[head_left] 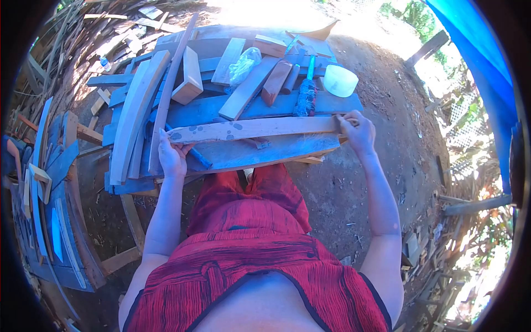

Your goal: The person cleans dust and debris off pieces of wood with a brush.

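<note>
A long pale wooden strip (260, 128) with dark blotches near its left part spans the front of the workbench (238, 156). My left hand (173, 156) grips its left end, thumb up and fingers beneath. At the opposite end, my right hand (358, 130) is closed around the wood. Just behind the strip stands a dark-handled chisel (307, 94) with a turquoise upper part. Beside the chisel lie a reddish-brown wooden block (276, 83) and a longer flat board (250, 89). Several long boards (138, 119) rest close to my left hand.
A white rounded container (340, 81) sits at the bench's right end. A crumpled clear plastic bag (244, 66) and an angled wood block (189, 77) lie farther back. At left is a second bench (66, 221) with wood pieces. A blue tarp (481, 66) hangs at right.
</note>
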Tool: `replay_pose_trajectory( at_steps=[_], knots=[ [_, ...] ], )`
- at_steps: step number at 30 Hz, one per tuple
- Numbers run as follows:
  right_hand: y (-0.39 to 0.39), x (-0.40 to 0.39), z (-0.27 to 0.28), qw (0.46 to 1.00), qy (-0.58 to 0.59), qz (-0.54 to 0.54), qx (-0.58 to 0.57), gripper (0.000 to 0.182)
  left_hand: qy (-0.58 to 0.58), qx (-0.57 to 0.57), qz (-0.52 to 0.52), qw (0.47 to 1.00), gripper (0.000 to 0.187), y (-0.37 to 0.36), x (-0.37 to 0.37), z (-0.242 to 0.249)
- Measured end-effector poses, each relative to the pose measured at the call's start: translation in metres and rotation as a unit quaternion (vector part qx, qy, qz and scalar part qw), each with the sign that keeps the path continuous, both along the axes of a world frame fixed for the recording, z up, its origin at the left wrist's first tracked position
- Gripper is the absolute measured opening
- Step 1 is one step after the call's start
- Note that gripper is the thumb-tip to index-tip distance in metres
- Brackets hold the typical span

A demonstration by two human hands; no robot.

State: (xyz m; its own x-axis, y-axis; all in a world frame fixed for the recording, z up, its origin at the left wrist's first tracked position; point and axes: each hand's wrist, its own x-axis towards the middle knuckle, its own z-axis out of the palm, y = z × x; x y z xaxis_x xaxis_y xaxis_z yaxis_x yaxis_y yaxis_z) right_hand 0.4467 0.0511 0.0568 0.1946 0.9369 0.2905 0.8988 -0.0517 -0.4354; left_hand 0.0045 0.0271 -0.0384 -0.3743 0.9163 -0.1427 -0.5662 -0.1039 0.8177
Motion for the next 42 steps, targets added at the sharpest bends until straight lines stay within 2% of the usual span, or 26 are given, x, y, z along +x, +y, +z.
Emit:
replay_pose_trajectory(
  at_steps=[2,6,9,12,17,19,21,25,26,29,31,35,37,39,40,41,42],
  knots=[
    [-0.002,-0.031,0.006,0.993,0.042,0.108,0.019,0.02,-0.002,0.001,0.006,1.0,0.049,0.0,0.0,0.0],
    [-0.005,-0.105,0.025,0.977,0.113,0.179,-0.004,0.019,-0.007,0.004,-0.009,1.0,0.05,0.0,-0.002,-0.003],
    [-0.002,-0.155,0.029,0.956,0.154,0.248,0.024,0.019,-0.002,0.004,-0.003,1.0,0.05,-0.002,0.0,0.002],
    [0.004,-0.197,0.029,0.935,0.216,0.281,-0.023,0.018,-0.02,0.017,-0.012,1.0,0.048,-0.002,-0.001,0.002],
    [0.006,-0.249,0.024,0.876,0.326,0.354,-0.027,0.014,-0.004,0.007,-0.008,1.0,0.047,-0.001,-0.004,-0.004],
    [0.003,-0.262,0.03,0.833,0.397,0.386,-0.005,0.009,-0.017,-0.007,-0.009,1.0,0.047,0.001,-0.004,-0.005],
    [0.001,-0.267,0.031,0.736,0.554,0.382,-0.074,0.009,-0.006,0.002,-0.015,1.0,0.049,0.0,0.001,-0.001],
    [0.009,-0.254,0.014,0.77,0.535,0.342,-0.068,0.009,0.0,0.029,-0.047,0.998,0.051,0.0,0.0,-0.005],
    [0.012,-0.247,0.006,0.778,0.526,0.334,-0.079,0.009,0.0,0.025,-0.029,0.999,0.051,-0.001,-0.001,-0.006],
    [0.013,-0.203,-0.003,0.775,0.558,0.283,-0.086,0.01,0.006,0.016,-0.007,1.0,0.049,-0.002,-0.001,-0.005],
    [0.011,-0.163,-0.002,0.768,0.591,0.235,-0.076,0.004,0.01,0.011,-0.001,1.0,0.048,-0.002,-0.003,-0.005],
    [0.008,-0.071,-0.002,0.826,0.549,0.125,-0.031,0.002,0.013,0.021,-0.004,1.0,0.048,-0.002,-0.001,-0.005],
    [0.01,-0.026,-0.008,0.867,0.493,0.07,0.014,0.003,0.012,0.023,0.0,1.0,0.048,-0.003,0.001,-0.003],
    [0.016,0.021,-0.019,0.931,0.363,0.01,0.032,0.007,0.017,0.014,0.009,1.0,0.048,-0.004,0.004,0.001],
    [0.01,0.027,-0.01,0.931,0.364,0.01,0.033,0.007,0.017,0.014,0.008,1.0,0.048,-0.003,0.002,0.0],
    [0.003,0.033,-0.001,0.976,0.202,-0.052,0.069,0.009,0.016,0.013,-0.006,1.0,0.05,-0.002,-0.001,-0.003],
    [0.0,0.033,0.005,0.988,0.034,-0.113,0.102,0.012,0.015,0.011,-0.02,1.0,0.054,-0.002,-0.003,-0.005]
  ],
)
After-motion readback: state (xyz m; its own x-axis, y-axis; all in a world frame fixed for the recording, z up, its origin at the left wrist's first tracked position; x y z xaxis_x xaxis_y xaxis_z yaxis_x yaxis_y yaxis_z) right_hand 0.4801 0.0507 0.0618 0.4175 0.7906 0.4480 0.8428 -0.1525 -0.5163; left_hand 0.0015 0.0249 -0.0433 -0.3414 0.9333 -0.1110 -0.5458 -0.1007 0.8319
